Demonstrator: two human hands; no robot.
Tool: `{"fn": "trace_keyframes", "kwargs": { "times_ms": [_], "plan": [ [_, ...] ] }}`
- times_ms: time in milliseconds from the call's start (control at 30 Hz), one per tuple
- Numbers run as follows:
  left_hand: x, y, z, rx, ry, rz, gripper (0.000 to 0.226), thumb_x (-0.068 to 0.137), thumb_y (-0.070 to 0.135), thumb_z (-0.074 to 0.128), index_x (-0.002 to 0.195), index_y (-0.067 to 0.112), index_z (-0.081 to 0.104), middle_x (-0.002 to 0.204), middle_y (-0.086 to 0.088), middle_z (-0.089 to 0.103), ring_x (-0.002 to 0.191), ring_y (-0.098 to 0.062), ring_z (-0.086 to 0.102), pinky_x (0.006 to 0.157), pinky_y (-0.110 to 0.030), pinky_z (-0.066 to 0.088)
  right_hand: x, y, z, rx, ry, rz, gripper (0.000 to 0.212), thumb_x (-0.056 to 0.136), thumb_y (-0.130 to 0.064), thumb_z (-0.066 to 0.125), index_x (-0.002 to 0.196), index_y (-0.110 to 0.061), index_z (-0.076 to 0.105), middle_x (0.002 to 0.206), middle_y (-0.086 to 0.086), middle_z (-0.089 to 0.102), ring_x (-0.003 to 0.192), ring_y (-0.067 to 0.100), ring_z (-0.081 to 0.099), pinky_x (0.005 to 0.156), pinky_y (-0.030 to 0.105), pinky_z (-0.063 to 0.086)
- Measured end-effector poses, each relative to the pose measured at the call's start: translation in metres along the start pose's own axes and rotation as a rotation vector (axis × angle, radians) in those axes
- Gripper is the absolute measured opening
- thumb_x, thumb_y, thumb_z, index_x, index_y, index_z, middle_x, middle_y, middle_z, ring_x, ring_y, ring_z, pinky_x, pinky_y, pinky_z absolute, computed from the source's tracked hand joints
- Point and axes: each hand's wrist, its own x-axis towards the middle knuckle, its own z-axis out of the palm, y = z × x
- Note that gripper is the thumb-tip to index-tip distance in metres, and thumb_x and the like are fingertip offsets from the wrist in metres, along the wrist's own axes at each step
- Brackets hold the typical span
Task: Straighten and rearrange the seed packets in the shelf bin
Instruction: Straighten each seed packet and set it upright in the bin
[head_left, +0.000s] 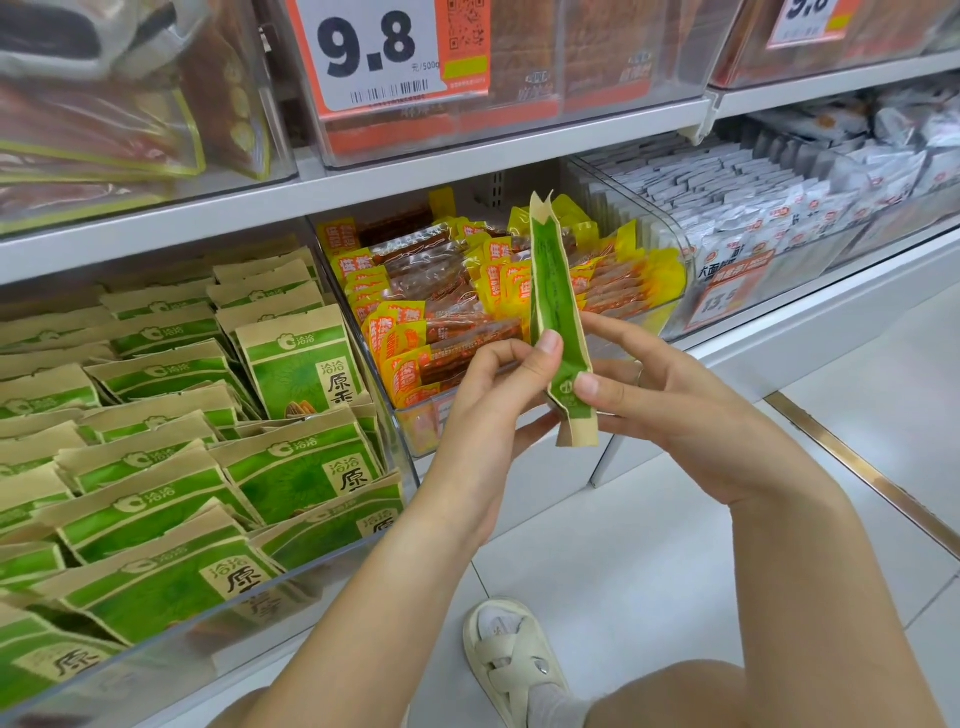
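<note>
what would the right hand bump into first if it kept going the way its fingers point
The right hand points left, so beyond the green packet it pinches it would probably meet the left hand, which holds the same packet; depth is unclear.

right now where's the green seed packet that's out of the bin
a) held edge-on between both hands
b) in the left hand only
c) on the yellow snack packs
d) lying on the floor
a, the seed packet stands edge-on, pinched by the left hand and the right hand, in front of the shelf.
</note>
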Motion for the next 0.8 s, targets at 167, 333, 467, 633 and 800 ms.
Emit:
{"fn": "trace_keyframes", "kwargs": {
  "times_ms": [167,333,467,633,800],
  "plan": [
    [0.001,0.001,-0.002,-0.005,0.003,-0.010,0.042,0.072,0.043,0.065,0.101,0.015,0.058,0.094,0.001,0.071,0.086,-0.013,0.068,0.078,-0.031,0.052,0.001,0.001,0.002,-0.014,0.020,-0.017,0.064,0.072,-0.029,0.073,0.132,-0.039,0.052,0.118,-0.003,0.069,0.117,0.013,0.060,0.095,0.030,0.052],
    [0.000,0.001,-0.002,0.012,0.018,-0.032,0.050,0.076,0.042,0.066,0.118,0.015,0.058,0.104,0.000,0.073,0.098,-0.019,0.070,0.081,-0.037,0.056,0.003,0.002,0.004,-0.041,0.075,-0.032,0.080,0.059,-0.024,0.082,0.132,-0.037,0.052,0.126,-0.004,0.063,0.107,0.011,0.066,0.094,0.031,0.053],
    [-0.002,0.002,0.002,0.074,0.023,0.010,0.040,0.091,0.034,0.060,0.129,0.021,0.056,0.116,-0.002,0.072,0.104,-0.022,0.070,0.088,-0.039,0.058,0.002,0.001,0.010,-0.032,0.073,-0.087,0.075,0.061,-0.024,0.076,0.132,-0.033,0.052,0.122,-0.012,0.062,0.104,0.006,0.067,0.085,0.020,0.054],
    [-0.006,0.004,0.003,0.081,0.024,0.076,0.022,0.102,0.019,0.047,0.113,0.026,0.066,0.103,0.005,0.075,0.094,-0.015,0.071,0.077,-0.033,0.060,0.003,-0.001,0.003,0.023,0.194,-0.107,0.054,0.077,-0.031,0.062,0.130,-0.025,0.056,0.107,-0.002,0.073,0.091,0.009,0.069,0.079,0.022,0.055],
    [-0.025,0.015,0.002,0.324,-0.026,0.281,0.021,0.102,0.014,0.049,0.115,0.024,0.062,0.107,0.007,0.073,0.102,-0.008,0.069,0.086,-0.025,0.055,0.000,-0.009,0.001,0.175,0.135,-0.109,0.033,0.077,-0.038,0.059,0.101,-0.019,0.073,0.095,0.002,0.074,0.080,0.014,0.068,0.070,0.024,0.056]
  ]
}}
